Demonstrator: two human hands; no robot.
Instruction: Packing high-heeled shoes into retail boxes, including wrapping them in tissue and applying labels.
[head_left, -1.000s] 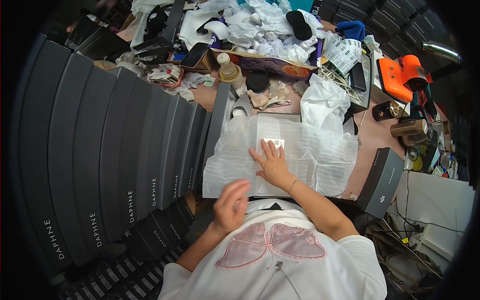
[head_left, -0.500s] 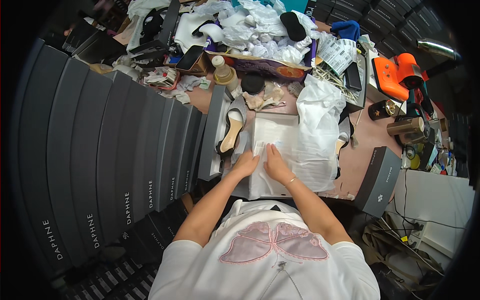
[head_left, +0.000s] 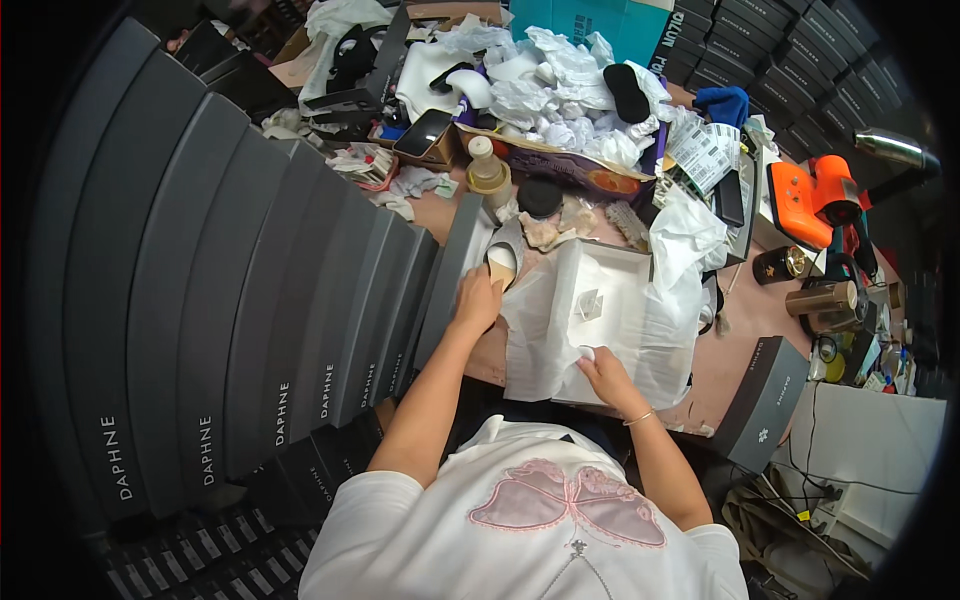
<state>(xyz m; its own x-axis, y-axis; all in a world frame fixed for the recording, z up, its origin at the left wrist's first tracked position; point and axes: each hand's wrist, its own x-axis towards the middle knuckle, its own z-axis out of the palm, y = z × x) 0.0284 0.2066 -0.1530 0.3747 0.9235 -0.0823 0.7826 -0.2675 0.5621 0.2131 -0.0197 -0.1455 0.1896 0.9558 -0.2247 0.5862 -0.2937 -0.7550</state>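
A shoe with a pale tan insole and greyish upper lies beside the long dark box piece. My left hand is closed around its near part, which the fingers hide. Right of it stands an open white-lined shoebox with a small clear packet lying inside. White tissue paper spreads out over its left side, and more drapes over the right. At the box's near edge, my right hand pinches the tissue paper. Another shoe is mostly hidden behind the right-hand paper.
Dark grey shoeboxes rise in a row at my left. Farther back are a carton of crumpled paper, a pump bottle and a round black pad. An orange device and a dark lid stand on the right.
My left hand has gone from the box to the shoe and closed on it. The tissue is folded back to the left, baring the box's inside and the packet. The view has shifted slightly.
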